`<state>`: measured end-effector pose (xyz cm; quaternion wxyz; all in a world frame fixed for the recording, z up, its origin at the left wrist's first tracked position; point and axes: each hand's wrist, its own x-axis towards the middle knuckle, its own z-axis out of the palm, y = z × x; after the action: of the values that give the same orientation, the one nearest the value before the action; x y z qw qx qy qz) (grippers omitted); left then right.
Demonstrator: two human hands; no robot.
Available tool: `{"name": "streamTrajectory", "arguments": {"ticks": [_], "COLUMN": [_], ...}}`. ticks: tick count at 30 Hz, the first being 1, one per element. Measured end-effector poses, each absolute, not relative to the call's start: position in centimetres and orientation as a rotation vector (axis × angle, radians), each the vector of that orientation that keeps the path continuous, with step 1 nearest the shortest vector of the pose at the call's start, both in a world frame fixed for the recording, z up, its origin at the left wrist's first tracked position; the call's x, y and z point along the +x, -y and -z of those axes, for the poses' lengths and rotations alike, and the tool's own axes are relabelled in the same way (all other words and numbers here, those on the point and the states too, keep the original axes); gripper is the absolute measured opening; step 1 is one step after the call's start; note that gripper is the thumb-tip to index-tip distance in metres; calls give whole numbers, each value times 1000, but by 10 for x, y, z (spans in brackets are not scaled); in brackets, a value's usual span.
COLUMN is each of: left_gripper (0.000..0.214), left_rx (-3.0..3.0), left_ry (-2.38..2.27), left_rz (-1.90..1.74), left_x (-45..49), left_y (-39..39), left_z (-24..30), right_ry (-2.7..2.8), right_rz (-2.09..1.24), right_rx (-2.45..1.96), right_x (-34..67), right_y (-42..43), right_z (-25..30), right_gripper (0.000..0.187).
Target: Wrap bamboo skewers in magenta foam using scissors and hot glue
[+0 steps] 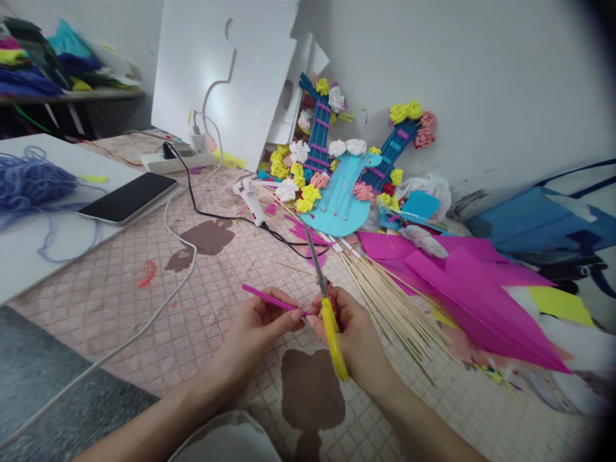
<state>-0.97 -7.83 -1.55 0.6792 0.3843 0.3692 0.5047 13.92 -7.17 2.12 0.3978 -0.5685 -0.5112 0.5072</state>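
A narrow magenta paper strip [264,296] runs between my two hands over the front of the table. My left hand [264,324] pinches it between thumb and fingers, its free end pointing up to the left. My right hand [353,327] has yellow-handled scissors [332,330] hooked on it, blades pointing away from me. The thumb and fingertip of that hand also touch the strip's right end. Beyond the blades, several magenta strips [308,232] lie near a light-blue guitar-like cutout [339,212] decorated with paper flowers.
Bamboo sticks [389,295] and magenta paper sheets [476,289] lie to the right. A white glue gun [251,200] with a black cable stands at the back. On the left are a phone [129,197], blue yarn [33,179] and a power strip [168,162]; a white cable [166,301] crosses the table.
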Motion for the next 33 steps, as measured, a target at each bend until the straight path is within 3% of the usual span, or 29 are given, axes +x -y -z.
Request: {"name": "streamTrajectory", "arguments": {"ticks": [5,16,33], "left_gripper": [31,16,20], "left_rx": [805,818,805], "left_ry": [-837,-887,-891], "left_rz": [-1167,-1219,-1206], "left_x": [-9,-11,-10], "left_y": [81,80,78], "left_z": [20,19,20], "right_ry": [1279,1209,1262], "right_rz": [-1244,-1450,-1289], "right_rx": [-1472,-1453,-1431], "right_x": [144,155,151], "right_y": [74,75,76], "right_z": [-20,-16,-18], "right_gripper": [35,34,33]}}
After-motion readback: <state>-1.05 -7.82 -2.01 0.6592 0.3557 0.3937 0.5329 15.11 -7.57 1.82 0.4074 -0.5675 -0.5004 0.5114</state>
